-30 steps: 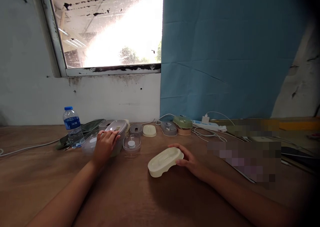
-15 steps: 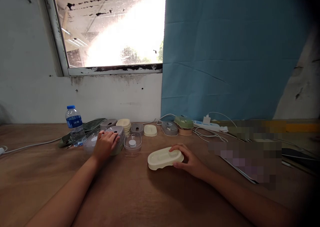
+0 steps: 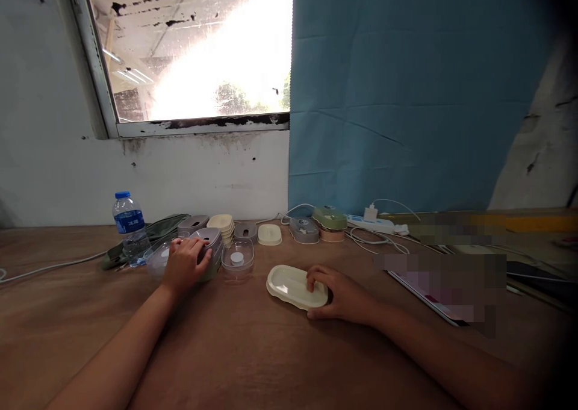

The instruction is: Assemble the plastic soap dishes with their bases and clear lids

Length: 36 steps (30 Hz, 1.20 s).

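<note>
From where I stand, a cream, long oval tray (image 3: pixel 289 285) lies in the middle of the desk (image 3: pixel 235 350), smooth and plastic-looking, with rounded ends and a shallow, glossy hollow in its face; whether its whole underside touches down I can't tell. The right hand (image 3: pixel 336 292) has its grip closed on the near-right end, thumb at the lower edge, fingers curled over the top. The left hand (image 3: pixel 184 259) is draped over a greyish-lilac container (image 3: pixel 211 241), fingers spread across it; whether that grip actually holds it I can't say. Beside it sits a clear, thin-walled box (image 3: pixel 238 258) with a white disc, and behind are stacked cream pieces (image 3: pixel 221 222) with ribbed-looking sides. Farther right, a green, rounded case (image 3: pixel 329 218) tops a tan one (image 3: pixel 332 235). The desk is brown, faintly streaked and dull. Beyond it rises a scuffed white wall (image 3: pixel 203 175), its window (image 3: pixel 189 55) flaking along the frame and glaring with light, next to a creased blue cloth (image 3: pixel 397 85).
</note>
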{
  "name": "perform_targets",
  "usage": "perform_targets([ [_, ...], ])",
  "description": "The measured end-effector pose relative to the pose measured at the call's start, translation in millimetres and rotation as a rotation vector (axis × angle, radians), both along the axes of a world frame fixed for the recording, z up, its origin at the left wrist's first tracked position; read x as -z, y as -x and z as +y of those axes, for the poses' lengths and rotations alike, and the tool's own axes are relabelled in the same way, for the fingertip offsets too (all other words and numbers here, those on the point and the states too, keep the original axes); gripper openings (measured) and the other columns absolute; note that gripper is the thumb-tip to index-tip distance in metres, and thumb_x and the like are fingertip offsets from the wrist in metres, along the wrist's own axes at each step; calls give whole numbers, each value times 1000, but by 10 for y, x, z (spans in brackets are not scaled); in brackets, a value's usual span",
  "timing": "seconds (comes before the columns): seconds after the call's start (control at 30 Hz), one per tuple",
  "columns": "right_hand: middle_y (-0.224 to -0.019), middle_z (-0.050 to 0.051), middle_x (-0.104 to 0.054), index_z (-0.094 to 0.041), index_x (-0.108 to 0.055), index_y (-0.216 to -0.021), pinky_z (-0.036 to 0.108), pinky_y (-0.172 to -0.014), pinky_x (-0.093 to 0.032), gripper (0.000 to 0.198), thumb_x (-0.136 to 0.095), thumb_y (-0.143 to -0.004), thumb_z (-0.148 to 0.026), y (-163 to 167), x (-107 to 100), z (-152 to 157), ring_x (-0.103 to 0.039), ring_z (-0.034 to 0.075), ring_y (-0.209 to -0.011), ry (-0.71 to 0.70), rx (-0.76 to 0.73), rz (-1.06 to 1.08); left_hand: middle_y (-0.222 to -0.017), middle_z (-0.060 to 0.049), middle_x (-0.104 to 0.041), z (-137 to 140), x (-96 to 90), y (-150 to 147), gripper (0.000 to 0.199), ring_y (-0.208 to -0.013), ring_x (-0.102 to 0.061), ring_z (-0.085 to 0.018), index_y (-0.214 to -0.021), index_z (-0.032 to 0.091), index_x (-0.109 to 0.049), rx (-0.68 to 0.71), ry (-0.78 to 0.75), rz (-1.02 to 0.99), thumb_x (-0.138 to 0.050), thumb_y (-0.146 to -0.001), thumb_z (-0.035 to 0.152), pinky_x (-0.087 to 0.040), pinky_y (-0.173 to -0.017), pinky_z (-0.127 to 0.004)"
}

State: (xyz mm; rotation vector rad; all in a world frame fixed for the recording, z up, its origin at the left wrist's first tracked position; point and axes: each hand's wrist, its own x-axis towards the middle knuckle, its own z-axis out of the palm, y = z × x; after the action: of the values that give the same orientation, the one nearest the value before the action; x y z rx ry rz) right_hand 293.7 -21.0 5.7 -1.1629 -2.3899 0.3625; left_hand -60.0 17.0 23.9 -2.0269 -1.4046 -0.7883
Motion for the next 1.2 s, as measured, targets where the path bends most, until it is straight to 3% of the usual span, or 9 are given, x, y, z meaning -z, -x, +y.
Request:
perform_targets([
  [0.17, -111, 4, -56, -26, -57, -109, 36, -90, -39, 39, -62, -70, -32, -133, -187, -61, -51, 24, -104, 54, -255, -76, -102, -9, -61, -20, 3, -51, 26, -97, -52, -25, -101, 19, -54, 0, -47, -6, -40, -83, 29, -26, -87, -40],
  [0.3, -101, 4, -61, -25, -64, -98, 32, -82, -44, 23, -54, -78, -27, -178, -242, -73, -57, 20, -92, 40, -293, -77, -103, -9, -60, -20, 16, -76, 25, -98, -52, -25, -101, 20, -54, 24, -56, -1, -41, -82, 28, -27, -88, -41],
  [0.4, -97, 5, -60, -22, -64, -95, 29, -79, -45, 20, -50, -82, -27, -150, -157, -51, -58, 17, -88, 21, -313, -77, -103, -8, -59, -27, 29, -108, 25, -99, -51, -25, -102, 19, -54, 45, -88, 9, -42, -81, 27, -27, -89, -41],
  [0.6, -96, 6, -58, -20, -57, -96, 28, -72, -46, 17, -46, -85, -27, 63, 154, 142, -57, 16, -80, -225, -68, 63, -107, -7, -58, -105, 99, -342, 26, -102, -48, -24, -103, 21, -55, 195, -43, 88, -43, -80, 22, -27, -91, -41],
  [0.73, -96, 5, -58, -20, -55, -97, 28, -74, -46, 16, -46, -85, -25, 298, 250, 534, -57, 16, -83, -338, 127, 89, -109, -7, -59, -107, 187, -488, 29, -105, -47, -25, -106, 21, -55, 258, 33, 125, -44, -79, 21, -24, -94, -42],
  [1.0, -103, 9, -55, -14, -55, -99, 34, -83, -43, 18, -45, -86, -19, 748, 315, 1568, -54, 19, -94, -370, 315, 68, -96, -4, -64, -36, 258, -470, 28, -98, -50, -22, -104, 19, -57, 309, 175, 158, -40, -82, 15, -23, -94, -42],
  [1.2, -111, 7, -53, -15, -53, -106, 40, -81, -45, 24, -49, -86, -29, 731, 397, 1738, -54, 19, -95, -338, 329, 4, -90, -4, -65, -32, 243, -440, 29, -90, -53, -19, -100, 19, -58, 332, 223, 121, -40, -79, 11, -23, -93, -40],
])
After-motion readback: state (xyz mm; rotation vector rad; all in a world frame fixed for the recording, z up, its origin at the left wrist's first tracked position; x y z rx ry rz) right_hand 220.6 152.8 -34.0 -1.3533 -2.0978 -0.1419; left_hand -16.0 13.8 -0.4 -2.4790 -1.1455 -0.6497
